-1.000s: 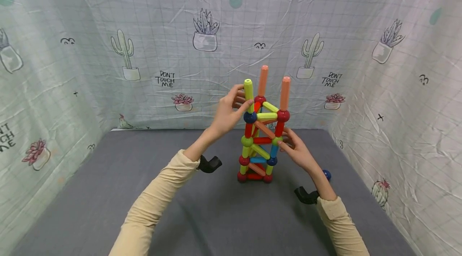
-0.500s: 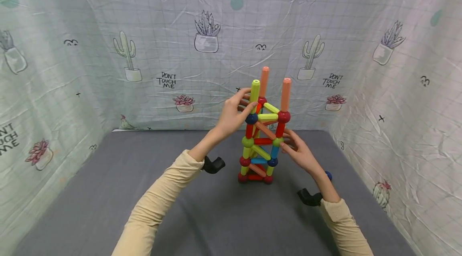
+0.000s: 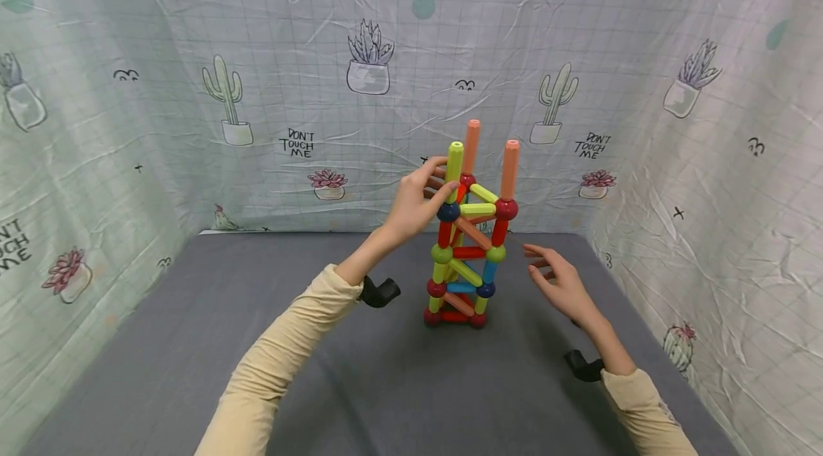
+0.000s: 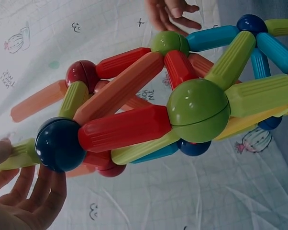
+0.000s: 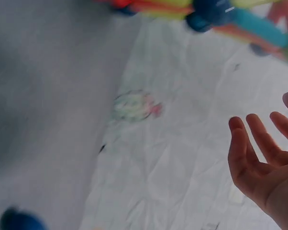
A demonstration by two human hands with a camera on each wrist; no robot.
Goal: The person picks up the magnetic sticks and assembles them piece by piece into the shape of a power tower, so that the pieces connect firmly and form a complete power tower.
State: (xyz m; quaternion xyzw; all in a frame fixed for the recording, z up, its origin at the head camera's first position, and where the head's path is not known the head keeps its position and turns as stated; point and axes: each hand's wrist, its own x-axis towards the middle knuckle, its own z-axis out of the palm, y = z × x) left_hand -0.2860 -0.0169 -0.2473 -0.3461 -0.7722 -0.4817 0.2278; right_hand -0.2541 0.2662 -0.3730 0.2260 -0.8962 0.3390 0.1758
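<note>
A tall tower (image 3: 469, 253) of coloured magnetic rods and balls stands upright on the grey table. At its top left my left hand (image 3: 411, 204) pinches an upright yellow-green rod (image 3: 454, 159) between thumb and fingers. In the left wrist view, that rod meets a dark blue ball (image 4: 60, 144), and the fingertips lie close by the ball. Two orange rods (image 3: 510, 170) rise from red balls at the other top corners. Apart from the tower, to its right, my right hand (image 3: 566, 290) hangs with relaxed fingers and holds nothing.
A loose blue ball (image 5: 20, 220) lies on the table in the right wrist view; the right arm hides it in the head view. A cloth backdrop (image 3: 270, 34) with cactus prints hangs behind and at both sides of the grey table (image 3: 257, 284).
My left hand has brought the yellow-green rod slightly right, more upright over the dark blue ball. My right hand has let go of the tower's green ball and moved right and down.
</note>
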